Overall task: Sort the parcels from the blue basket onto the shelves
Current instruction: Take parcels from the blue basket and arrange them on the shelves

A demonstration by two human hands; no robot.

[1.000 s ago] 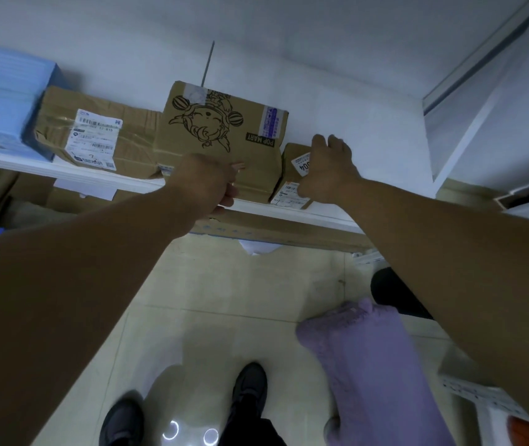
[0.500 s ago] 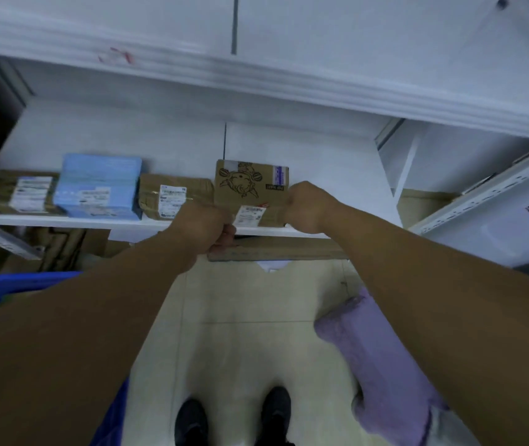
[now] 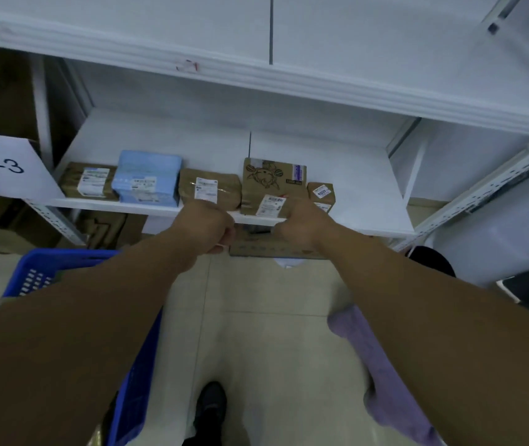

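Fronting parcels on shelf (image 3: 363, 201): printed carton (image 3: 272, 183) stands label-out at lip, small carton (image 3: 320, 192) touching its R side, prob. for label reading. R hand (image 3: 301, 225) at carton front, L hand (image 3: 206, 225) beside. Fingers curled; grip can't tell. Bare board to R. Blue basket (image 3: 63, 256) lower L.

The light is dim and cool with a blue cast. The white shelf (image 3: 353, 217) boards are the brightest surfaces, while the space under the shelf and the forearms (image 3: 79, 333) in the foreground are dark and underexposed. The whole frame is slightly soft, so the labels (image 3: 205, 192) on the parcels (image 3: 228, 188) cannot be read, and the wide lens bows the shelf edges toward the corners.
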